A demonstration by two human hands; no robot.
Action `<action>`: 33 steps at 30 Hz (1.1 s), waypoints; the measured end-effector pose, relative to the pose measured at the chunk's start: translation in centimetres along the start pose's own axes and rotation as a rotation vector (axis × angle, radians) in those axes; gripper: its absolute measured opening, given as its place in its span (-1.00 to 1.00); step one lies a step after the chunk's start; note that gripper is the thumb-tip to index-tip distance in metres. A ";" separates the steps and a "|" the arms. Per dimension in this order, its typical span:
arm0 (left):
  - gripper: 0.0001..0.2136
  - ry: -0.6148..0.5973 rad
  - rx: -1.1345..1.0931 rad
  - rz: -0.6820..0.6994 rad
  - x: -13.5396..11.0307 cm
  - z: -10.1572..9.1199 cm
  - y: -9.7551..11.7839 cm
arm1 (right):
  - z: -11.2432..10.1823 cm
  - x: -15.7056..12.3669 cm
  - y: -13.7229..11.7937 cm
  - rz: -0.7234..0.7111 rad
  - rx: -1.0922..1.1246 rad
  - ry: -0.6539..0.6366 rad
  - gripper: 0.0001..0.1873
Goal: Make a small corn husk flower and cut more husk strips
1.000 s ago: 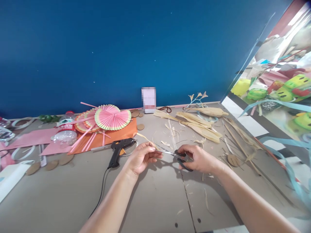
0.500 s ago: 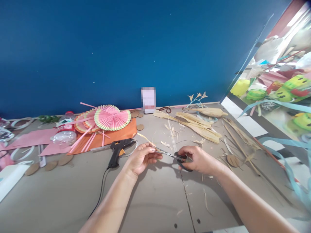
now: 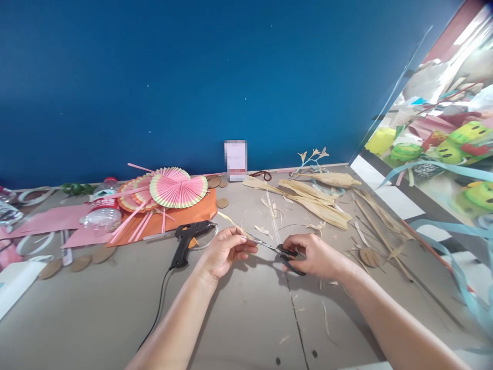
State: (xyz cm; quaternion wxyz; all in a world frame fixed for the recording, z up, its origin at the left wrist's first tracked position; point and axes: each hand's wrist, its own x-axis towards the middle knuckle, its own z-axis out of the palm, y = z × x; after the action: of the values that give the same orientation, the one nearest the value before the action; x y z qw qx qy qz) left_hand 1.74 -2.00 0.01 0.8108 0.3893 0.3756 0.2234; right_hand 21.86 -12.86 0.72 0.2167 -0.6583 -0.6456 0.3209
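Note:
My right hand [image 3: 314, 254] grips black-handled scissors [image 3: 269, 247], fingers in the loops and blades pointing left. Pinched between thumb and fingertips of my left hand [image 3: 227, 252] is a narrow yellowish strip of dried husk [image 3: 231, 220], whose tail sticks out up and to the left. The scissor blades meet the strip at my left fingertips; whether they cut into it is too small to tell. Beyond my right hand lie pale dried corn husks [image 3: 318, 208]. A black hot glue gun [image 3: 187, 239] lies left of my left hand.
Pink and green paper fans [image 3: 179, 187] lie on orange paper [image 3: 210, 208] at the back left, beside a plastic bottle [image 3: 103, 211]. A phone-like upright card [image 3: 236, 160] leans on the blue wall [image 3: 231, 77]. Husk scraps, dried stalks [image 3: 385, 239] and a wooden disc [image 3: 370, 257] lie right.
My right hand and the scissors have dropped very slightly. My left hand keeps its pinch on the strip in nearly the same spot.

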 end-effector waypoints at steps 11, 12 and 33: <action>-0.88 0.024 0.041 0.067 0.0 0.0 -0.1 | 0.0 -0.1 -0.2 0.014 -0.025 0.020 -0.81; -0.88 0.032 0.049 0.075 0.0 0.1 0.0 | 0.0 -0.1 -0.2 0.015 -0.024 0.017 -0.81; -0.89 0.080 0.124 0.109 -0.1 0.5 0.1 | 0.0 -0.2 -0.4 -0.005 -0.089 0.045 -0.88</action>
State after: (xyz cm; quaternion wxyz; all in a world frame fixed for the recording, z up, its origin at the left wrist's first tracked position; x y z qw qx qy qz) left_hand 2.06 -2.20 0.30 0.7561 0.4493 0.3991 0.2592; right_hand 21.59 -13.00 0.99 0.2026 -0.6728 -0.6556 0.2765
